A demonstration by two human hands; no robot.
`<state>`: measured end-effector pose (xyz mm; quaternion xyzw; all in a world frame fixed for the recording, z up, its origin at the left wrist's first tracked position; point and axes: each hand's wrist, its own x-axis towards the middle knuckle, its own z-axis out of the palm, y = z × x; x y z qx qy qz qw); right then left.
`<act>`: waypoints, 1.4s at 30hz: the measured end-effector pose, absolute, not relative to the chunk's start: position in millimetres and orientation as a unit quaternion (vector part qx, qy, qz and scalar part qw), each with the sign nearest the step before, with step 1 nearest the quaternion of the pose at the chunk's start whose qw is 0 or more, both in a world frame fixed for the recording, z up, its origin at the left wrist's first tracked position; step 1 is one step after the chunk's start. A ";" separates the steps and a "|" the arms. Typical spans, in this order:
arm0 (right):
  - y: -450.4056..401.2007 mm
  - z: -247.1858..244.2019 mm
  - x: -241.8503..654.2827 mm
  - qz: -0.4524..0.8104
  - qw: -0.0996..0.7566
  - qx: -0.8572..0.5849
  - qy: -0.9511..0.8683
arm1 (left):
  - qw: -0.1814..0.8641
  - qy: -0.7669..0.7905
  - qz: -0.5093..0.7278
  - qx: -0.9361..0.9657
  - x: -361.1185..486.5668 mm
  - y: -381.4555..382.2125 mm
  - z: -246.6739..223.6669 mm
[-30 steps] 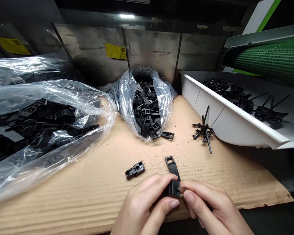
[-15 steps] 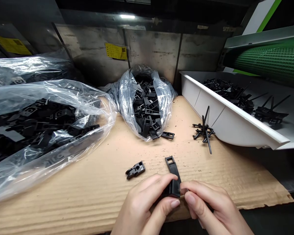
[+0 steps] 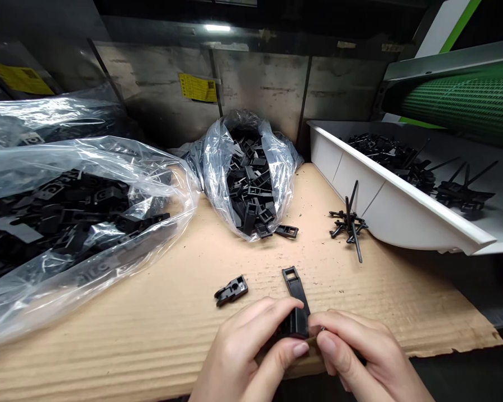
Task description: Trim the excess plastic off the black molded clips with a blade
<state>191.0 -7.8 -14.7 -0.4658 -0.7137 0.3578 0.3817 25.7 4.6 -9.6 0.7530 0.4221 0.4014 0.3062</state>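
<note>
Between its thumb and fingers, my left hand grips a black plastic part. My right hand is closed in a pinch at that part's right side, and what lies between its fingertips is too small to name. A long black piece with a square opening extends away from the held part; whether the two are joined is hidden by my fingers. Left of it, a separate black part lies on the cardboard.
An open clear bag of black pieces stands at the back centre. Another big bag lies left. Thin black sprue pieces sit beside a white tray of similar pieces. A green roller is at the upper right.
</note>
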 end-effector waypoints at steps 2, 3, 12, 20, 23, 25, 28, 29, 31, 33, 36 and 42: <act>-8.5 -14.7 191.2 0.356 0.377 -0.470 -0.714 | 0.305 0.424 0.401 0.752 25.7 4.4 -9.9; -8.8 -14.7 191.3 0.355 0.376 -0.472 -0.714 | 0.305 0.426 0.401 0.752 25.7 4.3 -9.9; -8.2 -14.5 191.2 0.361 0.379 -0.476 -0.706 | 0.327 0.434 0.399 0.739 26.0 3.6 -10.0; -8.4 -15.2 191.7 0.358 0.397 -0.470 -0.702 | 0.334 0.418 0.409 0.739 25.7 4.5 -7.5; -9.7 -15.9 192.0 0.354 0.392 -0.480 -0.701 | 0.346 0.421 0.409 0.732 26.6 4.7 -6.2; -10.3 -16.4 192.2 0.351 0.390 -0.484 -0.701 | 0.353 0.429 0.408 0.725 26.9 4.4 -6.3; -10.8 -16.9 192.6 0.345 0.389 -0.488 -0.701 | 0.359 0.435 0.409 0.717 26.9 4.1 -7.0; -11.0 -17.0 192.7 0.344 0.389 -0.490 -0.701 | 0.361 0.433 0.410 0.717 26.8 4.2 -7.1; -11.5 -17.3 192.7 0.345 0.390 -0.493 -0.697 | 0.363 0.429 0.411 0.717 26.5 4.6 -6.7; -12.1 -17.6 192.3 0.352 0.399 -0.495 -0.686 | 0.371 0.431 0.401 0.718 26.4 5.1 -6.2; -12.7 -18.3 191.6 0.369 0.416 -0.493 -0.669 | 0.381 0.428 0.397 0.717 26.5 5.1 -6.2; -11.9 -18.9 192.0 0.364 0.420 -0.490 -0.671 | 0.384 0.408 0.407 0.722 27.4 5.7 -7.4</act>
